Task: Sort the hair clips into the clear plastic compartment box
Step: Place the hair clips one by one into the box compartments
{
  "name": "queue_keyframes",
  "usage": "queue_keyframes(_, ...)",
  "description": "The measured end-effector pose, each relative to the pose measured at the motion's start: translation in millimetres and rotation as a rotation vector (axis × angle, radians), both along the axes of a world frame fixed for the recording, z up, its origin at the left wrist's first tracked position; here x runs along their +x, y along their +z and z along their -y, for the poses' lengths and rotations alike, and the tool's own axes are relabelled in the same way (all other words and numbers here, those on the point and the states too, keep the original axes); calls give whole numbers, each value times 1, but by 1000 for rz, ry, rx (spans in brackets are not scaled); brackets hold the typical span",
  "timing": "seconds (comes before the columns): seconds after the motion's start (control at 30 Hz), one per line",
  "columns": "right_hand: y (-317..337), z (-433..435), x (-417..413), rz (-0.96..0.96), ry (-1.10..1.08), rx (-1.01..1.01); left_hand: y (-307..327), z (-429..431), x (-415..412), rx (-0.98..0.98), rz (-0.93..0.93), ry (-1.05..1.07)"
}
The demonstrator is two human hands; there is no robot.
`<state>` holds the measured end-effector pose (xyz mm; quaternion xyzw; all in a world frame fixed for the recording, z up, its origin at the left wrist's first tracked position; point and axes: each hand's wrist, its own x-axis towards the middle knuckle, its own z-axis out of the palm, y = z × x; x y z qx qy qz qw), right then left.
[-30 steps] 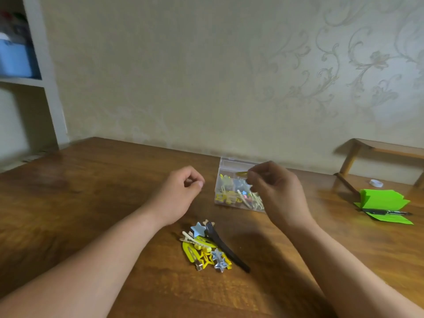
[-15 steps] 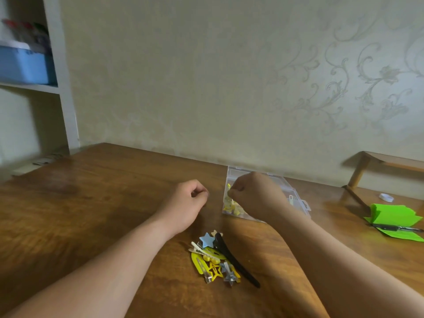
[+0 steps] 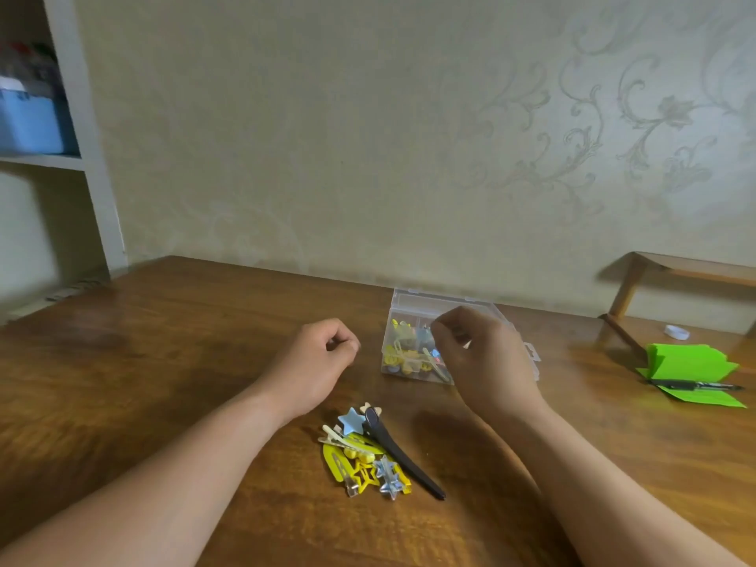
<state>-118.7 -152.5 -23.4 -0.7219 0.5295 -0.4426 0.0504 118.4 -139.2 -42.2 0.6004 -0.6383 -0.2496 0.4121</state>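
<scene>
Right hand (image 3: 487, 358) over clear box (image 3: 413, 300) (yellow clips (image 3: 403, 360) inside).

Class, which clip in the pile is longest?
The black clip, a slim dark bar; the others are short, yellow, blue or silver.

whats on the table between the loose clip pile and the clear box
Nothing. In the head view, the strip of wooden table between the clip pile and the clear box is bare.

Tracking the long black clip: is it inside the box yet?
No, the black clip lies on the table, apart from the box.
</scene>
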Motion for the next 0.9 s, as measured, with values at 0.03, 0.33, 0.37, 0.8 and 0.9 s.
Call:
queue_keyframes(0.03, -3, 0, 0, -16, 21, -23, 0, -1, 0, -1, 4, -2)
queue_keyframes(0.33, -5, -5, 12, -123, 160, -27, -1, -2, 0, -20, 97, -5)
queue_keyframes(0.37, -5, -7, 15, -163, 200, 13, -1, -1, 0, -24, 103, -3)
queue_keyframes(0.8, 5, -24, 26, -516, 512, 353, -5, 0, 1, -35, 98, -40)
queue_keyframes(0.9, 4, -24, 26, -458, 494, 371, -4, 0, 0, -37, 86, -41)
